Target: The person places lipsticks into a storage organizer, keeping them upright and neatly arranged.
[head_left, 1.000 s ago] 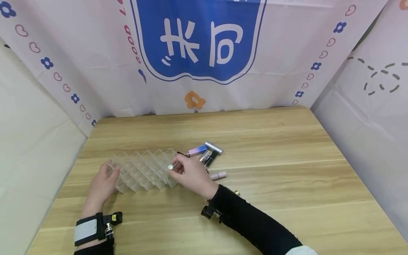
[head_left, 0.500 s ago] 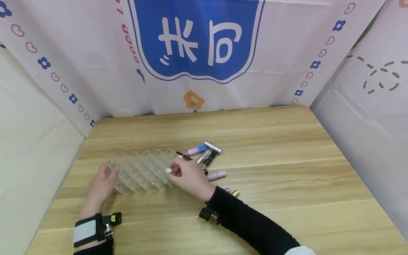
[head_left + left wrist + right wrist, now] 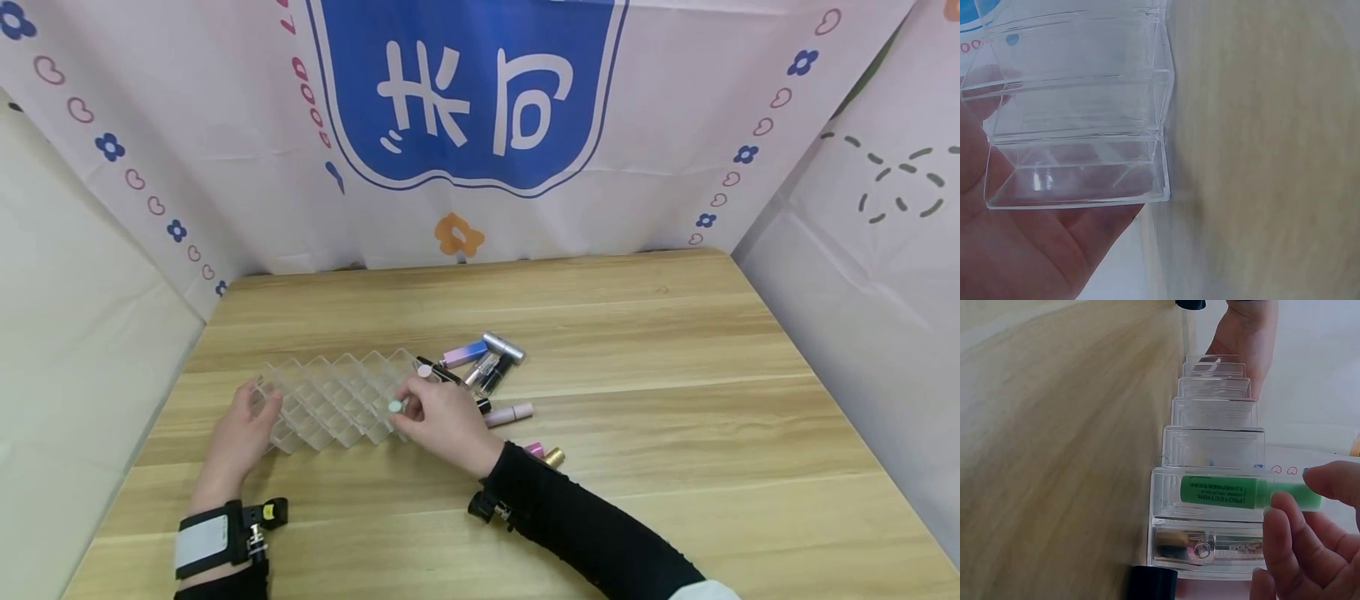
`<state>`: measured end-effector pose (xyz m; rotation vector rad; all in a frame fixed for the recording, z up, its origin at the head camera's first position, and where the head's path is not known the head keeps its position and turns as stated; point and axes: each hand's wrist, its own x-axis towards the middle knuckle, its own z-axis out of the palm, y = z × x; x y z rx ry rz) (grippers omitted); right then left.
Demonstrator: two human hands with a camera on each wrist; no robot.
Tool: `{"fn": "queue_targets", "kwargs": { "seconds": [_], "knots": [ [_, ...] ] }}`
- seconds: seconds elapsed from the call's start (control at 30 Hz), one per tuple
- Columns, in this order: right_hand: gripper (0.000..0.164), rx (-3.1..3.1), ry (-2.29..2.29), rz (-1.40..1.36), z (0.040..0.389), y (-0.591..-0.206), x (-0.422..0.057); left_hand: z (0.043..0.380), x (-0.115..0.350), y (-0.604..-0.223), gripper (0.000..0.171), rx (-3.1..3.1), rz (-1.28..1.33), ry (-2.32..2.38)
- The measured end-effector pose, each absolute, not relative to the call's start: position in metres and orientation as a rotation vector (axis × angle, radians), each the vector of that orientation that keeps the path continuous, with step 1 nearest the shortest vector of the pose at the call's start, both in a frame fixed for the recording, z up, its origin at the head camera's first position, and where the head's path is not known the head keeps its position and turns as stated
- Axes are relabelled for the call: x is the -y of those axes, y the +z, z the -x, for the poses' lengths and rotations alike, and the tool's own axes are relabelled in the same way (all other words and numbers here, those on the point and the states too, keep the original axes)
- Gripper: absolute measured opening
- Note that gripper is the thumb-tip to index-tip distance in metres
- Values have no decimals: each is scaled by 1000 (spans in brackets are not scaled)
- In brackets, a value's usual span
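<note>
A clear plastic lipstick organizer (image 3: 330, 404) with diamond-shaped compartments stands on the table. My left hand (image 3: 243, 429) grips its left end; in the left wrist view the hand (image 3: 1029, 237) lies behind the clear wall. At the right end, my right hand (image 3: 450, 421) pinches a green lip balm tube (image 3: 1222, 491) by its upper end. The lower part of the tube sits within a compartment, seen through the clear plastic. Beside it, a lipstick with a pale pink top (image 3: 425, 372) stands in the end compartment; its tube (image 3: 1235, 547) shows in the right wrist view.
Right of the organizer lie a blue-pink tube (image 3: 463, 355), a silver tube (image 3: 504, 347), a black tube (image 3: 496, 375) and a pale pink tube (image 3: 512, 414). A gold-ended tube (image 3: 554, 457) and a magenta one (image 3: 535, 449) lie near the right sleeve.
My right hand has shifted slightly toward me, lowering the green lip balm tube at the organizer. The pale pink top beside it has come into sight. My left hand keeps its place.
</note>
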<state>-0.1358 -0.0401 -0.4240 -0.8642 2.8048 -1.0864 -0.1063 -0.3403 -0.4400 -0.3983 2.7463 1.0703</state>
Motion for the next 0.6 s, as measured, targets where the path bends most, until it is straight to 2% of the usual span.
{"fn": "queue_targets", "kwargs": {
  "seconds": [0.6],
  "knots": [
    [18, -2882, -1000, 895, 138, -434, 41, 107, 339, -440, 77, -2777, 394, 1072]
  ]
}}
